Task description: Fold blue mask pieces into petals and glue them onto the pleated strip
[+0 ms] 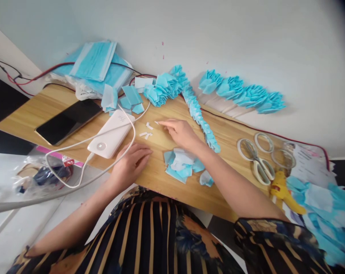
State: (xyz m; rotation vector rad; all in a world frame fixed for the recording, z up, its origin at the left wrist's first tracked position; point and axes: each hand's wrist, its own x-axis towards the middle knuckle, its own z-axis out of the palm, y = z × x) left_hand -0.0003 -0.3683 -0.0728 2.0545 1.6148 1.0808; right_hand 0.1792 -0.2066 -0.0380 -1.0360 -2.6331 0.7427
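My right hand [181, 134] is over the middle of the wooden table, its index finger stretched out and touching a small white strip [157, 122]. Several similar white snippets [145, 134] lie just left of that fingertip. Flat on the table near its front edge rests my left hand [132, 163], fingers extended and holding nothing. Beside it is a white power bank [111, 135] with a cable plugged in. A loose pile of cut blue and white mask pieces [181, 164] sits below my right wrist. Behind my right hand curves a chain of folded blue pieces [197, 110].
A black phone [68, 121] and stacked blue masks [94, 62] occupy the left. Folded blue bunches [243, 91] lean against the wall. Scissors [259, 163], tape rolls [264, 142], a yellow object [283, 192] and a blue heap [326, 213] are at the right. A cable loops near my left hand.
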